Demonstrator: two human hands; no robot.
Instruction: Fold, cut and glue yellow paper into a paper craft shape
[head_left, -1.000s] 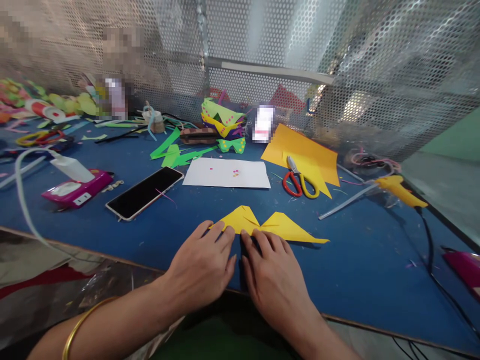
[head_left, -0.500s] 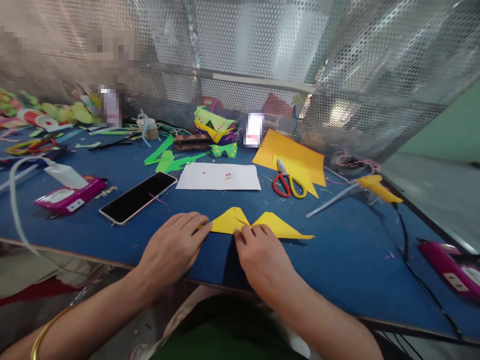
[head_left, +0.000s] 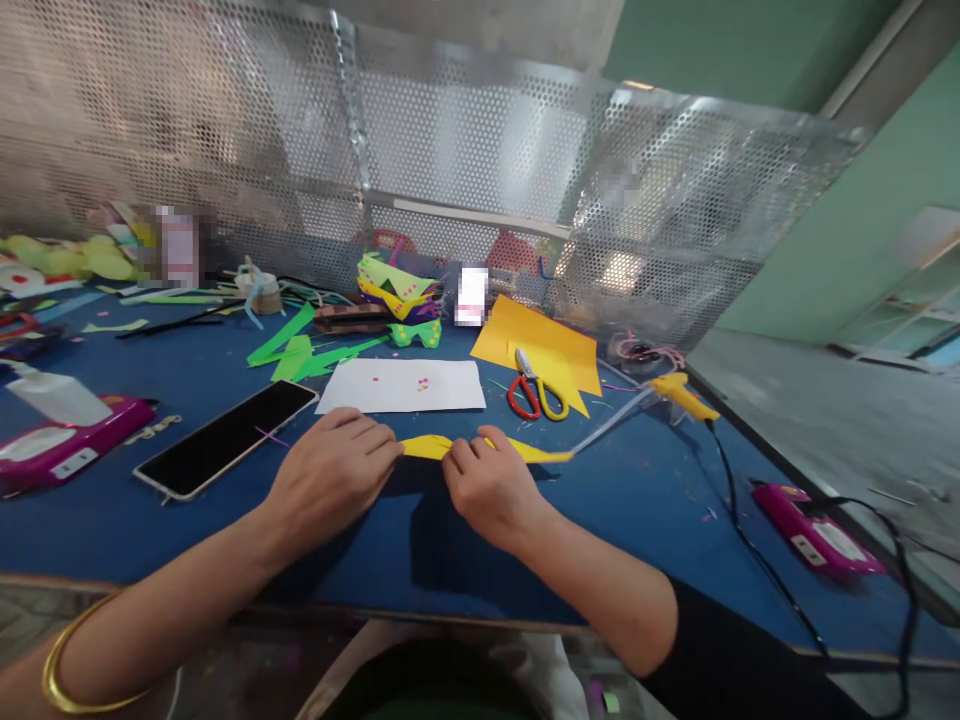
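Both of my hands grip a strip of yellow craft sheet (head_left: pixel 426 447), seen nearly edge-on just above the blue table. My left hand (head_left: pixel 334 470) pinches its left end between thumb and curled fingers. Around the middle of the strip, my right hand (head_left: pixel 491 485) is closed, hiding part of it. The strip's pointed right end sticks out past my right knuckles. Behind it lies a white sheet of paper (head_left: pixel 405 388) with a few tiny pink bits. Scissors (head_left: pixel 538 388) with one red and one yellow handle rest on orange-yellow sheets (head_left: pixel 532 335).
A phone (head_left: pixel 229 440) lies left of my left hand. A yellow glue gun (head_left: pixel 682 397) with a black cord is at the right. Magenta power strips (head_left: pixel 817 530) sit at both sides. Green scraps (head_left: pixel 296 355) and decorated paper masks (head_left: pixel 397 295) stand before a perforated metal screen (head_left: pixel 465 130).
The yellow piece has been lifted off the table and tilted, so its two peaks now look flattened. My right fingers have curled tighter around it. The camera view has turned right.
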